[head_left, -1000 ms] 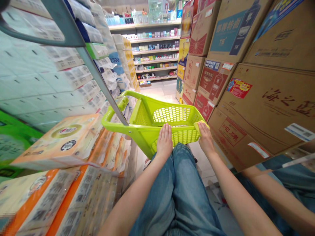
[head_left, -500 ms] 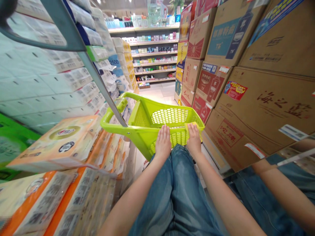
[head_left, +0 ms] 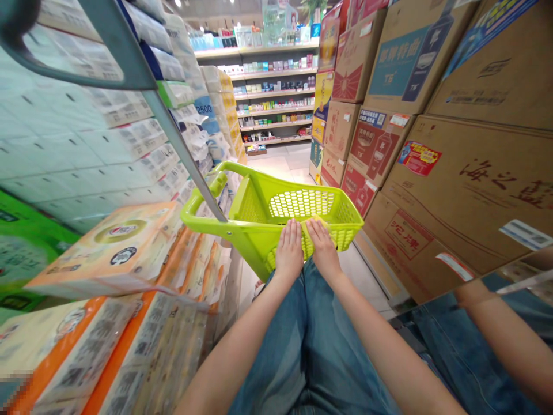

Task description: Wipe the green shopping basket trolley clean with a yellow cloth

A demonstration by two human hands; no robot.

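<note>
A lime-green plastic shopping basket [head_left: 259, 202] with a long loop handle stands in the aisle in front of my knees. My left hand [head_left: 288, 249] lies on its near rim, fingers stretched flat and close together. Right beside it, my right hand [head_left: 323, 249] presses a small yellow cloth [head_left: 314, 222] against the same rim, fingers bent over the cloth. The two hands almost touch. The inside of the basket that I can see holds nothing.
Stacked brown and red cardboard boxes [head_left: 458, 173] wall the right side. Tissue packs [head_left: 112, 248] fill the left shelving, with a grey metal post [head_left: 181, 150] slanting in front. The tiled aisle [head_left: 285, 161] runs to far product shelves [head_left: 276, 92]. A shiny strip at lower right reflects an arm.
My right hand has slid the cloth leftward along the near rim, from the right corner to beside my left hand. The left hand has stayed in place.
</note>
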